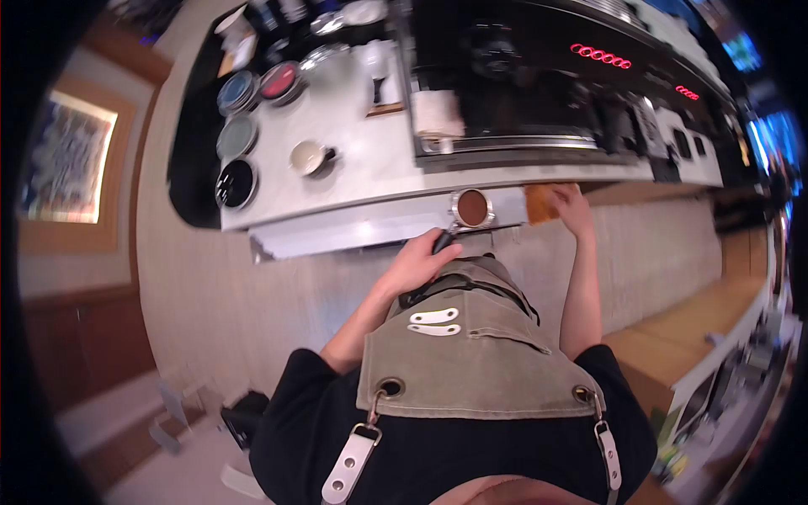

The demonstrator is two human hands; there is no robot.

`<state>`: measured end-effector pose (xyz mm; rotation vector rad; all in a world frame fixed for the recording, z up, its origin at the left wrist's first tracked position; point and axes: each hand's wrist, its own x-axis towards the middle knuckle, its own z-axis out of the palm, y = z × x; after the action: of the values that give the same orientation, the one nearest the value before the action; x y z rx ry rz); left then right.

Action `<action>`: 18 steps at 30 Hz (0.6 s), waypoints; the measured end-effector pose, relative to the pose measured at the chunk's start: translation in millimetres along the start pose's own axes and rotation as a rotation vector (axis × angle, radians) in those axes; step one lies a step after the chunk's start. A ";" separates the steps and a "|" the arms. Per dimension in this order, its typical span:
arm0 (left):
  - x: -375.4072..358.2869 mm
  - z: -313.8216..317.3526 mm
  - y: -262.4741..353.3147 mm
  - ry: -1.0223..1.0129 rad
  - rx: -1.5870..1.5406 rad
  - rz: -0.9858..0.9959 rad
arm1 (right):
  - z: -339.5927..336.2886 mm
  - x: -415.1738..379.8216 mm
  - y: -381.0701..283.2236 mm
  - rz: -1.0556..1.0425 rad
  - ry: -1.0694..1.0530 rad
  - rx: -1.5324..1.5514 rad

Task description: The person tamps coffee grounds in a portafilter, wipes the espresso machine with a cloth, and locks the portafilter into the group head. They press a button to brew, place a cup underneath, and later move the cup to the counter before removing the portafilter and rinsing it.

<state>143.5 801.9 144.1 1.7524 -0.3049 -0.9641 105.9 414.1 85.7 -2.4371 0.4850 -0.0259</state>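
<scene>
My left hand [423, 262] is wrapped round the black handle of a portafilter [455, 221]. Its metal basket faces up at the counter's front edge, filled with brown coffee grounds [473, 208] whose surface looks level. To the right, the fingers of my right hand [574, 210] are closed on an orange-brown cloth [539, 204], which hangs by the counter edge. A small gap separates the cloth from the portafilter. Part of the cloth is hidden behind my fingers.
A black espresso machine [505, 84] with red lit rings stands behind my hands. Left on the white counter [278, 189] are a cream cup [308, 157], several round lidded containers and a folded pale cloth [438, 115]. A wooden worktop [682, 328] lies at the right.
</scene>
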 end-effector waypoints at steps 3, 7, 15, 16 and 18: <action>-6.5 -0.2 3.0 0.031 -0.025 0.009 | 75.7 11.5 68.3 0.093 0.319 -0.073; -7.1 5.3 1.4 0.043 -0.041 0.001 | 97.7 26.3 59.0 0.169 0.374 -0.184; -2.4 22.9 4.8 0.106 -0.147 -0.084 | 135.6 27.4 54.7 0.381 0.299 -0.473; -1.8 24.4 8.2 0.098 -0.144 -0.103 | 132.1 25.4 52.2 0.386 0.278 -0.486; 3.5 28.0 8.9 0.093 -0.147 -0.100 | 133.2 24.8 55.9 0.348 0.296 -0.431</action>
<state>127.5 777.3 147.3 1.6845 -0.0855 -0.9481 128.5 444.2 -56.0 -2.7394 1.1439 -0.1496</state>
